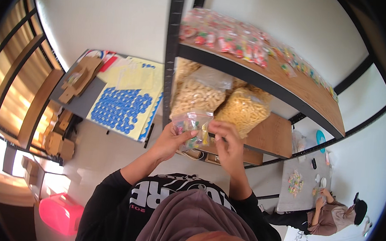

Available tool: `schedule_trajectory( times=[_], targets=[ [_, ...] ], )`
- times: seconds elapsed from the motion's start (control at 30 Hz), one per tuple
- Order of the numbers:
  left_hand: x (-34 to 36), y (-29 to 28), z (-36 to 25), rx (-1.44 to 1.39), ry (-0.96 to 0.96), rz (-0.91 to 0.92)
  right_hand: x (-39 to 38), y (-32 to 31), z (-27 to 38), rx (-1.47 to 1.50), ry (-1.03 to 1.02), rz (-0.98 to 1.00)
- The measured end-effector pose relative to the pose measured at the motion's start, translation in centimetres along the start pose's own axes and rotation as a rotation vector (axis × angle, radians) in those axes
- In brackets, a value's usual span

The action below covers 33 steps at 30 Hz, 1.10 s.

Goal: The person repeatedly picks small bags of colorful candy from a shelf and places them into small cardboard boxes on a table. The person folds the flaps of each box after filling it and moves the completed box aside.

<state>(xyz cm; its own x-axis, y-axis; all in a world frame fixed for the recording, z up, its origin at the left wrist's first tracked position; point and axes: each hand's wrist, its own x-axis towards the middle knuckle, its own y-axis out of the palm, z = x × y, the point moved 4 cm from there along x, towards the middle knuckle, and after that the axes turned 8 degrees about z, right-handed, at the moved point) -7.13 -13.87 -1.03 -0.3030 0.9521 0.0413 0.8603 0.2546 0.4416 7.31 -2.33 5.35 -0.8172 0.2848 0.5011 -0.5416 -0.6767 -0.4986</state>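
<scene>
My left hand (173, 141) grips a small clear zip bag (193, 122) of colourful little items, its thumb across the front, just below the middle of the picture. My right hand (229, 145) is beside the bag's right edge, fingers loosely bent and apart; I cannot tell whether the fingertips touch it. Behind both hands, two big clear sacks of pale yellow pieces (243, 108) rest on a wooden shelf (272, 135). The shelf above (298, 87) carries rows of small bags with red and multicoloured contents (225, 42).
At left, a grey table (87, 97) bears blue discs (120, 108) and cardboard. A pink plastic container (59, 214) stands on the floor beside shelving. At lower right, another person (334, 213) works at a grey table (295, 163) with a small colourful pile.
</scene>
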Motion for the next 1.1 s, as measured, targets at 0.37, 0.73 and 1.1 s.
schedule_trajectory(
  times=[0.37, 0.73, 1.1],
  targets=[
    [-17.1, -8.9, -4.2, 0.241, 0.135, -0.154, 3.1, 17.8, 2.9, 0.723, 0.383, 0.276],
    [-29.5, -16.8, -5.3, 0.274, 0.267, -0.542, 7.2, 34.0, 8.1, 0.714, 0.245, 0.638],
    [-39.3, -28.8, -9.5, 0.178, 0.428, -1.078, 11.8, 54.1, 10.5, 0.835, 0.139, 1.204]
  ],
)
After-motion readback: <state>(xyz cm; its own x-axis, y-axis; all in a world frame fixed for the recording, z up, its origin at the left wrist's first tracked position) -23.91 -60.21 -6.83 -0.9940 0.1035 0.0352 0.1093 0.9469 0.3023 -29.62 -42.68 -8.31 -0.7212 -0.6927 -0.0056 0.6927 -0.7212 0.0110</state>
